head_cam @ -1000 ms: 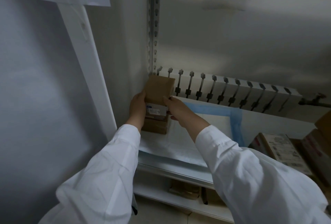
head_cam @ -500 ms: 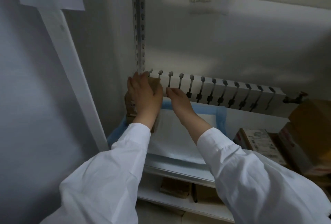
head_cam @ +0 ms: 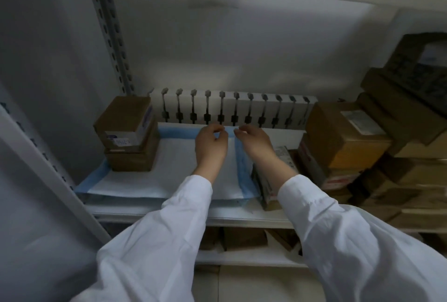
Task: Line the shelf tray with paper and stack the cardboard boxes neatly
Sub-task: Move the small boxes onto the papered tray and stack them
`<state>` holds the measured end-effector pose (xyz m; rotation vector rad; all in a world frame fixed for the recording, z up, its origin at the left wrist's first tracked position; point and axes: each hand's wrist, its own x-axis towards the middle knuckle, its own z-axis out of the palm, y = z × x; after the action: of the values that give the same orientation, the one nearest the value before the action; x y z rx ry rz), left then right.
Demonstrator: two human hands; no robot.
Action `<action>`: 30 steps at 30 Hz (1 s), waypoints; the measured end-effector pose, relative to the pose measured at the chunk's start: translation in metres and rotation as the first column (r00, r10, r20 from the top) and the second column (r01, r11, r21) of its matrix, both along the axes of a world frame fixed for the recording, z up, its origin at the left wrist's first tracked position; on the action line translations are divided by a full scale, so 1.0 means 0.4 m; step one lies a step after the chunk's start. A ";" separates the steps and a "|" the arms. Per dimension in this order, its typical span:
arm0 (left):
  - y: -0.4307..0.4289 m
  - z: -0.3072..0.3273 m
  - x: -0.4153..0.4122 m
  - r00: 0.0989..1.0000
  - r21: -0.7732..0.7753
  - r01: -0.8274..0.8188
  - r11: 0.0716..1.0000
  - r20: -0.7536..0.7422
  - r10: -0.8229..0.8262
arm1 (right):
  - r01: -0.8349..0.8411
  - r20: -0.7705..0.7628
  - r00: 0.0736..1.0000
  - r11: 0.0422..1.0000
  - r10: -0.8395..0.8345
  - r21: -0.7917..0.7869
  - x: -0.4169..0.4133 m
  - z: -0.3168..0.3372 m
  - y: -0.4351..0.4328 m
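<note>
A white paper liner [head_cam: 174,156] with a blue border lies on the shelf tray [head_cam: 169,212]. At its back left corner two brown cardboard boxes stand stacked: the labelled top box [head_cam: 123,118] on the lower box [head_cam: 130,159]. My left hand [head_cam: 210,147] and my right hand [head_cam: 254,143] hover side by side over the liner's back right corner. Their fingers are loosely curled and hold nothing. Whether the fingertips touch the blue border I cannot tell.
Just right of the liner a printed box [head_cam: 266,185] lies on its side. Beyond it rise piles of brown cardboard boxes [head_cam: 338,137]. A white slotted rail [head_cam: 242,110] runs along the back, a perforated post [head_cam: 108,23] stands at the left, and more boxes [head_cam: 244,237] sit on the lower shelf.
Both hands let go of the top box, which now rests on the lower box. They moved right to the liner's back right corner. The view shifted right.
</note>
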<state>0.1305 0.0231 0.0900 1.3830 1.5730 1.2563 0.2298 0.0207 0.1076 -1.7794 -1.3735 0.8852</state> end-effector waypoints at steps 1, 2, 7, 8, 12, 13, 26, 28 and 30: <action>-0.003 -0.002 0.020 1.000 -0.030 0.025 0.999 0.007 -0.025 | 0.041 0.017 0.999 0.999 -0.041 -0.009 0.023 -0.004 -0.001; -0.008 -0.002 0.043 0.998 -0.071 0.060 0.996 0.009 -0.059 | 0.082 0.051 0.995 0.996 -0.081 -0.020 0.049 -0.012 -0.002; -0.014 -0.020 0.139 0.977 -0.380 0.205 0.902 0.026 -0.211 | 0.187 0.309 0.943 0.962 -0.120 -0.197 0.152 -0.034 -0.013; -0.017 -0.031 0.155 0.974 -0.431 0.224 0.874 0.063 -0.218 | 0.203 0.333 0.937 0.943 -0.108 -0.264 0.164 -0.039 -0.013; -0.048 -0.069 0.210 0.952 -0.559 0.304 0.771 0.205 -0.227 | 0.160 0.182 0.979 0.914 -0.097 -0.374 0.202 -0.062 -0.015; -0.054 -0.076 0.220 0.945 -0.573 0.327 0.752 0.224 -0.240 | 0.167 0.129 0.983 0.921 -0.129 -0.352 0.205 -0.064 -0.017; -0.050 -0.113 0.217 0.898 -0.512 0.338 0.790 0.426 -0.108 | 0.206 0.098 0.977 0.946 -0.187 -0.249 0.203 -0.043 0.019; -0.045 -0.120 0.199 0.891 -0.482 0.333 0.811 0.441 -0.104 | 0.180 -0.047 0.980 0.963 -0.193 -0.199 0.209 -0.040 0.027; -0.040 -0.132 0.177 0.883 -0.455 0.329 0.827 0.458 -0.100 | 0.172 -0.175 0.963 0.969 -0.203 -0.177 0.219 -0.040 0.018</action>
<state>0.2012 0.0071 0.0374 0.8420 1.2755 0.8194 0.3175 0.0277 0.0915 -1.8546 -1.0158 1.0568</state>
